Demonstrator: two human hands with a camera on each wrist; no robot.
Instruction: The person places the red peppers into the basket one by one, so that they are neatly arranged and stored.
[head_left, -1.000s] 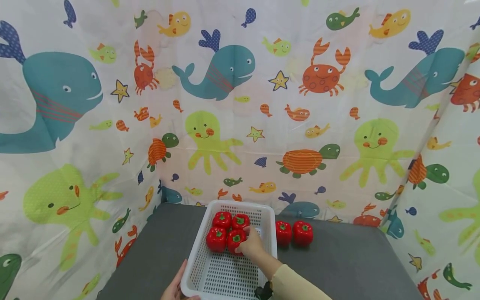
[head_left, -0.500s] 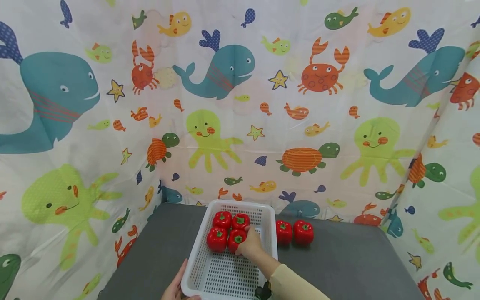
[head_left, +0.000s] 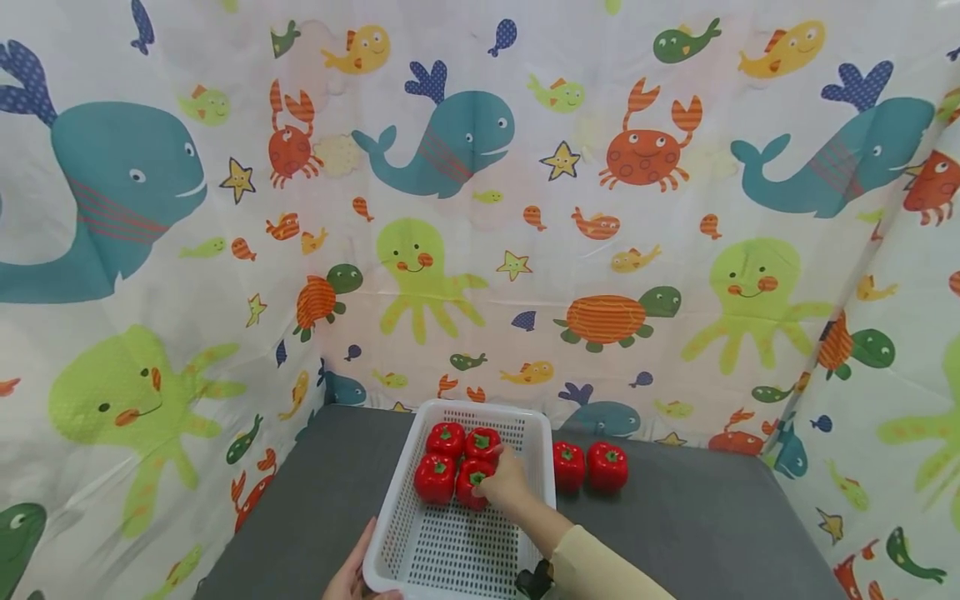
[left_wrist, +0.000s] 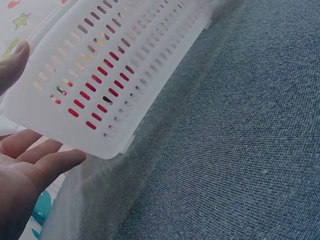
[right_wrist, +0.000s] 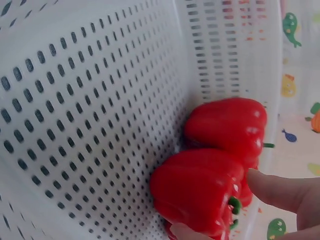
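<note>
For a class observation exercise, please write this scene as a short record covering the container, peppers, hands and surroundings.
Container: white perforated basket
Peppers inside: four red peppers
Peppers outside: two red peppers, right of the basket
Left hand: at basket's near left corner
Right hand: at the near-right pepper inside; grip unclear
Surface: dark grey tabletop
Backdrop: white sea-animal curtain

The peppers are glossy red with green stems, the basket is white with rows of small slots, the table is dark grey, showing a fine blue-grey weave up close, and the sleeve is pale yellow. The white curtain is printed with teal whales striped in red, lime-green octopuses with orange cheeks, spotted orange crabs, green turtles with striped orange shells and yellow stars outlined in navy.
</note>
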